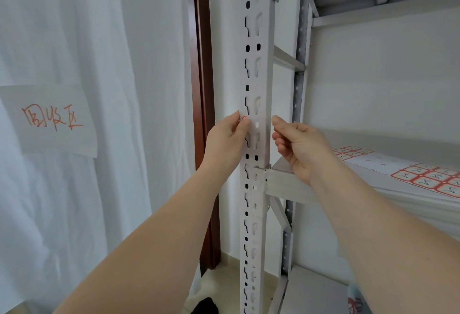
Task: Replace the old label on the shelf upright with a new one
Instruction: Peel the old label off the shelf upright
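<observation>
Label [245,117] (red-edged), left hand [231,137] pinching it

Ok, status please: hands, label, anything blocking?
Left hand pinches red-edged label at upright. Right hand curled beside upright, grip unclear. Nothing blocking.

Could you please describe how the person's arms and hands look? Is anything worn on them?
The left arm and the right arm are bare to the frame edge; no sleeves show. The left hand and the right hand wear no gloves, and no ring, watch or bracelet is visible.
</observation>
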